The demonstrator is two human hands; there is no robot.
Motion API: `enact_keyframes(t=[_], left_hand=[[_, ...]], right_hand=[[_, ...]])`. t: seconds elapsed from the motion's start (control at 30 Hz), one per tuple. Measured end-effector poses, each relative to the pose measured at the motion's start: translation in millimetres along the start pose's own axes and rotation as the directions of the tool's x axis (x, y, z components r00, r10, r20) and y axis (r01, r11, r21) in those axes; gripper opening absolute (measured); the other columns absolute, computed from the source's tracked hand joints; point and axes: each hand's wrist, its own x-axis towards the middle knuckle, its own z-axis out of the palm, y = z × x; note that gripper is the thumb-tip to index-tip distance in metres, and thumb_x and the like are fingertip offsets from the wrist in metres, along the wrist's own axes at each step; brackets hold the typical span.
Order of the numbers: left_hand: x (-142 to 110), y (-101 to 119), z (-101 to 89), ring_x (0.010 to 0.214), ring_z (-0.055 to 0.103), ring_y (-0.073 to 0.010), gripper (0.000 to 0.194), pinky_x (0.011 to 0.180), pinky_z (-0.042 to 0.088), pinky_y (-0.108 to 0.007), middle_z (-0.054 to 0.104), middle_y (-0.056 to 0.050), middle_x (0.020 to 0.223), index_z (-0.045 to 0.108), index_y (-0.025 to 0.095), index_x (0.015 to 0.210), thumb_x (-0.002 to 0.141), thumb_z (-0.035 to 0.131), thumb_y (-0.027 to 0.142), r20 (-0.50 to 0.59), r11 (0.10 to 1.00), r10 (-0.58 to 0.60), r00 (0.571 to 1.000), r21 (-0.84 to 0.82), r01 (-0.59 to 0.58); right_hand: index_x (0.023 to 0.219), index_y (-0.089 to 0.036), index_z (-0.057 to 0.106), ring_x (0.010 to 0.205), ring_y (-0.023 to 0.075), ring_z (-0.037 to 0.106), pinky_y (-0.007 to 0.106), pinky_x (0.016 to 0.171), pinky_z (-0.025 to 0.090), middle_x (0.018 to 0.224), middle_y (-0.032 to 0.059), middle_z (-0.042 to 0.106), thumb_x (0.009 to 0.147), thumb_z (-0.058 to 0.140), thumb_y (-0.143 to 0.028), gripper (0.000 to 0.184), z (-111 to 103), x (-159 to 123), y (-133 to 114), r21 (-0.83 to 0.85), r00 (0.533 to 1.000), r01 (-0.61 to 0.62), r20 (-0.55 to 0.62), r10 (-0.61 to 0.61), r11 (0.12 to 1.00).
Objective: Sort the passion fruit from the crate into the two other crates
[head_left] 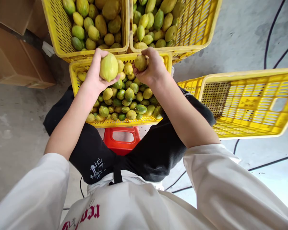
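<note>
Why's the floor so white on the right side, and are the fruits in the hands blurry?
In the head view, the floor looks washed out at lower right, probably from bright light, and darker at left; also in the head view, the yellow-green fruit in the left hand and the smaller fruit in the right hand look fairly clear.

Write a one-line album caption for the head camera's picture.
The left hand holds a large fruit, the right hand a smaller fruit, above a fruit-filled yellow crate.

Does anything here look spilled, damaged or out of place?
Nothing looks spilled. The small fruit in the right hand looks browner than the large fruit in the left hand, though damage isn't clear. Black cables trail loosely across the floor.
</note>
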Motion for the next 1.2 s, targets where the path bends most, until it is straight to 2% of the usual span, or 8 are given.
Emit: enact_keyframes(t=[0.13, 0.37, 0.53, 0.67, 0.77, 0.87, 1.0, 1.2], left_hand=[[-0.6, -2.3, -0.6, 0.143, 0.064, -0.0323, 0.021, 0.108, 0.062, -0.048, 0.074, -0.006, 0.097, 0.064, 0.027, 0.1, 0.103, 0.056, 0.047, 0.057, 0.997, -0.062, 0.996, -0.042, 0.064], [8.0, -8.0, -5.8, 0.142, 0.065, -0.0323, 0.032, 0.111, 0.063, -0.049, 0.077, -0.004, 0.091, 0.068, 0.038, 0.121, 0.093, 0.076, 0.051, 0.096, 0.994, -0.081, 0.992, -0.066, 0.088], [20.0, -5.6, -11.1, 0.137, 0.067, -0.0278, 0.019, 0.098, 0.064, -0.039, 0.076, -0.002, 0.081, 0.067, 0.035, 0.099, 0.088, 0.082, 0.04, 0.049, 0.987, -0.007, 0.999, -0.161, 0.014], [25.2, -2.8, -16.1, 0.14, 0.061, -0.0258, 0.011, 0.098, 0.062, -0.04, 0.072, -0.001, 0.073, 0.062, 0.037, 0.092, 0.093, 0.073, 0.037, 0.005, 0.98, 0.01, 1.0, -0.199, -0.009], [24.7, -2.5, -15.9, 0.143, 0.059, -0.0288, 0.006, 0.099, 0.063, -0.044, 0.073, -0.002, 0.073, 0.066, 0.04, 0.095, 0.091, 0.07, 0.039, 0.004, 0.98, 0.023, 1.0, -0.199, -0.022], [22.8, -5.1, -14.4, 0.143, 0.062, -0.0309, 0.028, 0.1, 0.065, -0.048, 0.077, -0.001, 0.076, 0.071, 0.046, 0.11, 0.084, 0.068, 0.035, 0.082, 0.978, -0.006, 0.997, -0.206, 0.023], [19.0, -8.8, -13.1, 0.122, 0.075, -0.0338, 0.036, 0.093, 0.069, -0.046, 0.08, -0.004, 0.082, 0.073, 0.039, 0.123, 0.087, 0.067, 0.041, 0.134, 0.973, -0.049, 0.99, -0.217, 0.078], [10.4, -6.5, -6.7, 0.078, 0.078, -0.0228, 0.025, 0.073, 0.066, -0.032, 0.073, -0.004, 0.08, 0.068, 0.025, 0.107, 0.099, 0.073, 0.048, 0.105, 0.991, 0.007, 0.994, -0.136, 0.007]], right_hand=[[0.079, -0.031, 0.047, 0.087, 0.02, 0.061, 0.03, 0.064, 0.055, 0.076, -0.0026, 0.061, 0.082, 0.077, -0.019, 0.032, 7.7, -5.8, -3.6, 0.116, 0.988, 0.037, -0.151, -0.02, 0.993], [0.084, -0.031, 0.052, 0.079, 0.0176, 0.065, 0.028, 0.061, 0.054, 0.073, -0.0004, 0.065, 0.103, 0.058, -0.044, 0.024, 10.7, -3.8, 0.0, 0.101, 0.989, -0.122, -0.068, 0.13, 0.987], [0.083, -0.035, 0.053, 0.082, 0.0243, 0.066, 0.034, 0.055, 0.049, 0.07, -0.0005, 0.065, 0.081, 0.075, -0.07, 0.041, -4.0, 13.9, 2.5, 0.007, 0.997, -0.052, 0.065, 0.051, 0.999], [0.08, -0.038, 0.051, 0.076, 0.0267, 0.061, 0.036, 0.051, 0.041, 0.064, -0.002, 0.058, 0.061, 0.087, -0.067, 0.05, -4.0, 14.8, 2.6, -0.006, 0.997, 0.023, 0.075, -0.022, 1.0], [0.078, -0.034, 0.046, 0.07, 0.02, 0.054, 0.031, 0.051, 0.036, 0.067, -0.0049, 0.06, 0.058, 0.09, -0.061, 0.055, 5.0, 7.4, 3.4, 0.059, 0.999, 0.017, 0.041, -0.02, 0.998], [0.081, -0.033, 0.046, 0.072, 0.019, 0.057, 0.028, 0.052, 0.035, 0.069, -0.0041, 0.062, 0.068, 0.084, -0.063, 0.05, 12.3, 0.2, 4.1, 0.13, 0.999, -0.04, 0.026, 0.036, 0.991], [0.084, -0.032, 0.049, 0.074, 0.0185, 0.06, 0.028, 0.053, 0.036, 0.074, -0.0015, 0.066, 0.088, 0.069, -0.066, 0.039, 15.8, -9.7, 1.7, 0.144, 0.994, -0.108, -0.013, 0.111, 0.984], [0.083, -0.028, 0.051, 0.06, 0.0126, 0.05, 0.024, 0.051, 0.037, 0.067, -0.0048, 0.057, 0.096, 0.077, -0.049, 0.036, 23.5, -27.2, -4.6, 0.113, 0.998, -0.014, -0.054, 0.02, 0.993]])
